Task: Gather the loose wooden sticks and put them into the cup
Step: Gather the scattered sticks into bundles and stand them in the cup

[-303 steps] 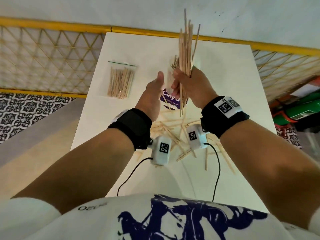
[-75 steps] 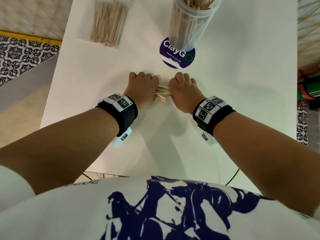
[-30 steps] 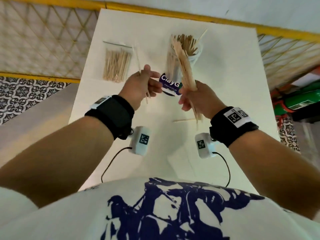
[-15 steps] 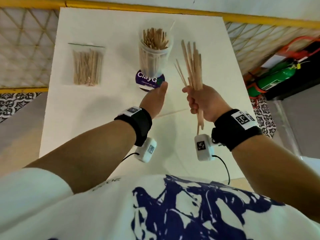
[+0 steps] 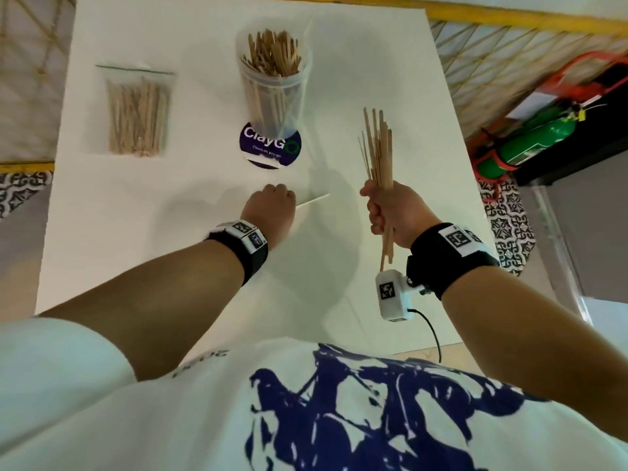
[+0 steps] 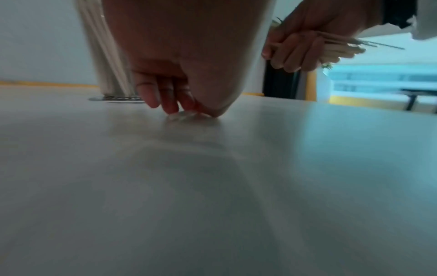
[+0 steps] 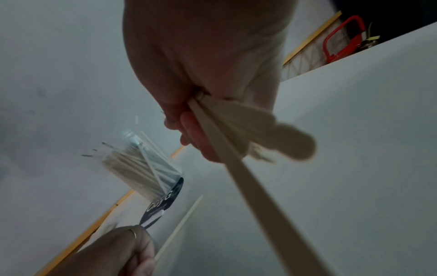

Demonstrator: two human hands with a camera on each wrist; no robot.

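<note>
Last loose stick [image 5: 312,200] lies flat on the white table [image 5: 390,300], just in front of the ClayGo sticker [image 5: 270,146]. Left hand [image 5: 270,209] is down on its near end, fingertips [image 6: 170,108] curled onto the surface — whether it's truly pinched yet, cannot tell, contact is blurred. Right hand [image 5: 390,212] is clenched round a bundle of sticks [image 5: 377,147], held upright, well clear of the cup [image 5: 273,79]. Cup is clear, already packed with sticks, standing on the sticker. Bag of sticks [image 5: 137,113] sits to the left.

Risks: thin flat stick slips from fingertips — hard to lift off a smooth top. Crowded cup may reject the bundle; stray ends could catch the rim and tip it.
</note>
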